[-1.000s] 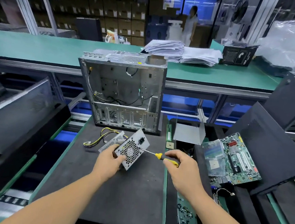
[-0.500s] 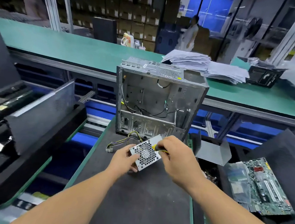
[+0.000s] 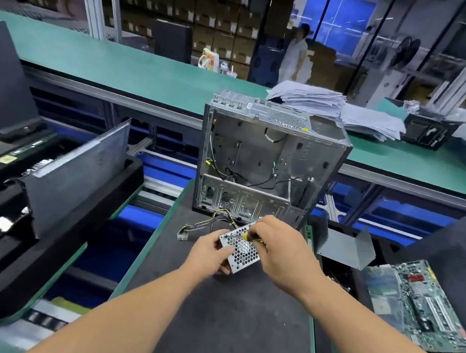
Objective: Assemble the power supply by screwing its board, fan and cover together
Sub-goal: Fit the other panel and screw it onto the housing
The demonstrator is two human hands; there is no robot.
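A small silver power supply [image 3: 241, 250] with a honeycomb fan grille is tilted up off the dark mat [image 3: 243, 316]. My left hand [image 3: 210, 254] grips its left side, thumb on the grille. My right hand [image 3: 281, 252] grips a yellow-handled screwdriver [image 3: 246, 236], whose tip meets the unit's upper left corner. Yellow and black cables [image 3: 208, 224] with a white plug run from the supply to the left on the mat.
An open metal computer case [image 3: 269, 162] stands upright just behind the hands. A green motherboard [image 3: 422, 302] and a grey metal bracket [image 3: 346, 246] lie at the right. Black foam trays with a dark panel [image 3: 78, 175] fill the left. A paper stack [image 3: 307, 98] sits on the green bench behind.
My right hand slid over the power supply, bringing the screwdriver tip from the right side to its upper left corner. My view swung to the left.
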